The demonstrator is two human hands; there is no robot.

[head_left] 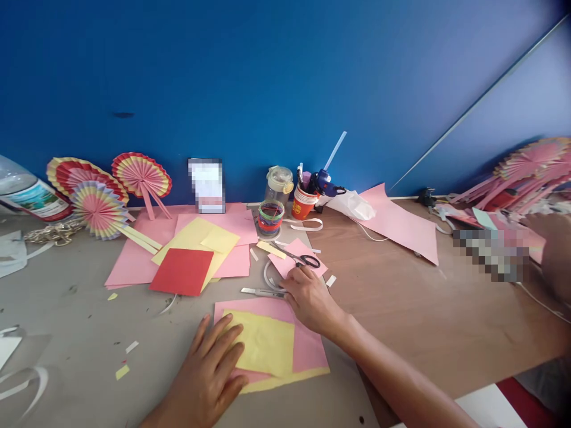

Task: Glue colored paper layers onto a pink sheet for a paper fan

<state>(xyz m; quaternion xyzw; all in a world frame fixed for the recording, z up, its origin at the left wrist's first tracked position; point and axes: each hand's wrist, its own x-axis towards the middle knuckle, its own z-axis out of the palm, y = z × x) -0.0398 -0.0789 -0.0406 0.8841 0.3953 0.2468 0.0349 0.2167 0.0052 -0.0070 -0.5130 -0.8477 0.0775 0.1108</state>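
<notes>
My left hand [209,371] lies with its fingers spread on a yellow sheet [267,343]. That sheet rests on a larger pink sheet [308,342], with another yellow edge showing below. Just above, my right hand [314,300] has its fingers curled at the end of a grey utility knife [261,292]; its grip is partly hidden. The knife's blade end points left. Scissors with black handles [310,260] lie beyond my right fingertips, on a small pink square [297,246].
Red paper [182,271] tops a stack of pink sheets [129,255]. Folded paper fans [141,178] and a phone [207,185] lean by the blue wall. A lidded bottle [279,187] and red cup [304,203] stand behind. Another person's hand [551,238] is at right.
</notes>
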